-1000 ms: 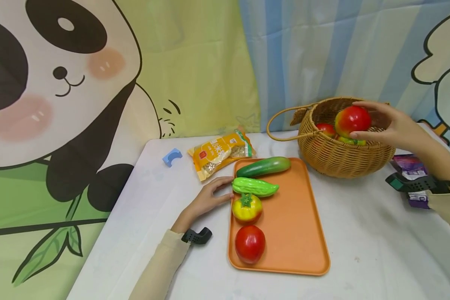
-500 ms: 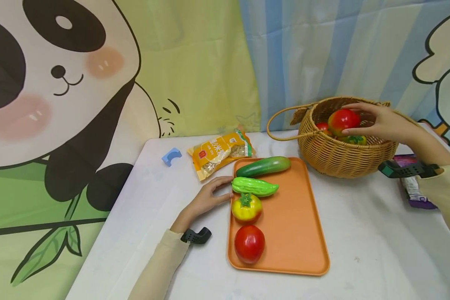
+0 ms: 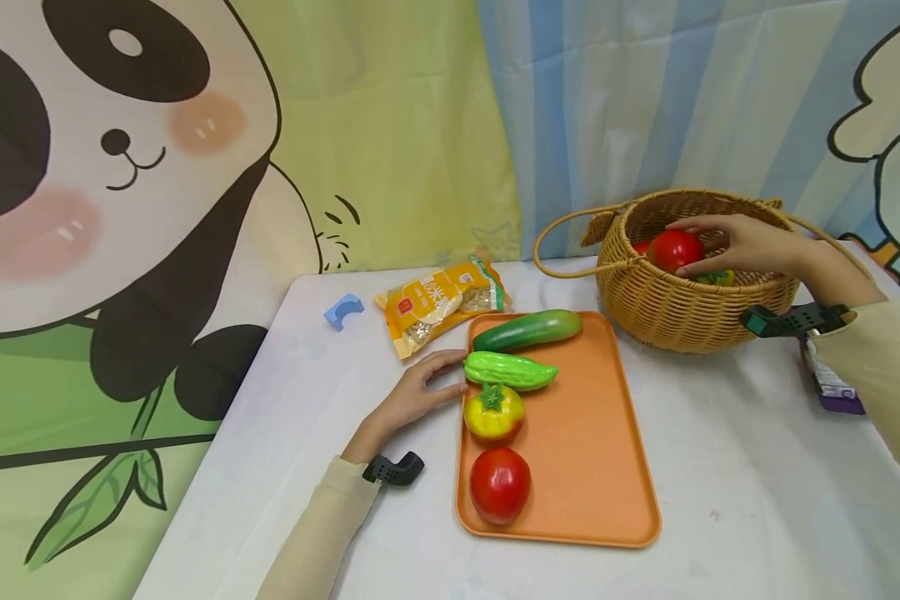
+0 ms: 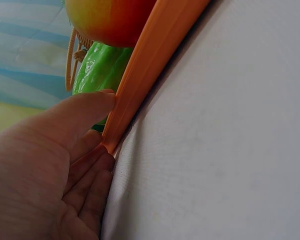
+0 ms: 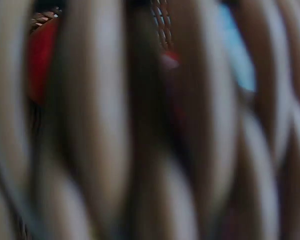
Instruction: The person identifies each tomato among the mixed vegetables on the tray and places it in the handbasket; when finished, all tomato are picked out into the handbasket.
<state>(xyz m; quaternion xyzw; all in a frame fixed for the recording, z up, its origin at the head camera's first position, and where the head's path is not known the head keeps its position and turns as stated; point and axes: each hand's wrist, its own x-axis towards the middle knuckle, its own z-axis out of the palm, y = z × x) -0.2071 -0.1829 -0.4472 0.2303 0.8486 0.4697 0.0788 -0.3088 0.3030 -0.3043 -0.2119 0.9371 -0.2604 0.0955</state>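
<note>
My right hand [image 3: 753, 242] reaches into the wicker basket [image 3: 697, 317] and grips a red tomato [image 3: 676, 252] between thumb and fingers, below the rim. Part of another red tomato [image 3: 641, 247] and a green-topped yellow one [image 3: 720, 277] show beside it. The right wrist view is filled by blurred wicker [image 5: 95, 110]. My left hand [image 3: 414, 396] touches the left edge of the orange tray [image 3: 585, 467]; in the left wrist view its thumb [image 4: 92, 105] meets the tray wall. On the tray lie a cucumber [image 3: 528, 330], a bitter melon [image 3: 512, 372], a yellow tomato [image 3: 494, 417] and a red tomato [image 3: 500, 486].
Behind the tray is a yellow bag of grain [image 3: 442, 304], with a small blue curved block [image 3: 342, 311] to its left. A purple packet [image 3: 840, 396] lies right of the basket, partly behind the right sleeve. The basket handle [image 3: 562, 242] sticks out leftward.
My right hand has moved left and lowered the tomato deeper into the basket. The right forearm now covers more of the purple packet. My left hand has stayed at the tray edge.
</note>
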